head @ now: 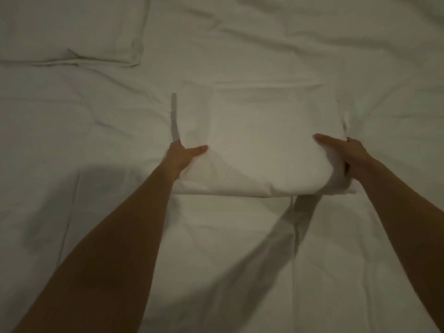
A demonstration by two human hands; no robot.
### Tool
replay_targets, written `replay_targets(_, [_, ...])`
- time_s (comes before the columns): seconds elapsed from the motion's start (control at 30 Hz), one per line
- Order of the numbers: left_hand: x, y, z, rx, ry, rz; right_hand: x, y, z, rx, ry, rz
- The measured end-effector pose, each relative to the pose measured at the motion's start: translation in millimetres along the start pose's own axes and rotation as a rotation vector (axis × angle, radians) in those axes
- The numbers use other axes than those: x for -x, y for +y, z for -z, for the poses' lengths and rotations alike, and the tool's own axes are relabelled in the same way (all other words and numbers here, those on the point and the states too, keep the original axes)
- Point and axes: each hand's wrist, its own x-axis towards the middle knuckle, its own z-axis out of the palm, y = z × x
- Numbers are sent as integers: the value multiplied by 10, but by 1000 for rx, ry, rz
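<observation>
Gripping white pillow [259, 140], left hand [181, 156], right hand [348, 152], bed [96, 140]

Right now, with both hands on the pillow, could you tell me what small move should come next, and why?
Probably carry the pillow forward, beside the second pillow: left hand and right hand grip its sides, and the sheet beside that one has room.

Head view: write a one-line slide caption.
Left hand and right hand grip a white pillow by its sides over a rumpled bed.
</observation>
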Motion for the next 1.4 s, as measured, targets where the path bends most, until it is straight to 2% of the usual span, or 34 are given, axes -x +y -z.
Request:
replay_targets(0.1, [294, 129, 33, 13, 1, -111, 206, -50, -18, -6, -102, -53])
replay_targets(0.33, [1315, 294, 905, 26, 59, -141, 1342, -312, -213, -63, -164, 96])
replay_targets(0.6, [2488, 802, 2742, 50, 205, -217, 3117, -1397, -837, -40, -312, 341])
replay_targets(1.03, [3761, 814, 5934, -7, 396, -353, 5847, -2404, -2379, -104, -330, 602])
replay_targets(1.2, [3932, 857, 6497, 10, 398, -342, 6329, -2681, -2710, -89, -344, 649])
replay_targets(1.4, [3917, 666, 6780, 73, 461, -364, 6490, -3010, -2995, -23, -396, 706])
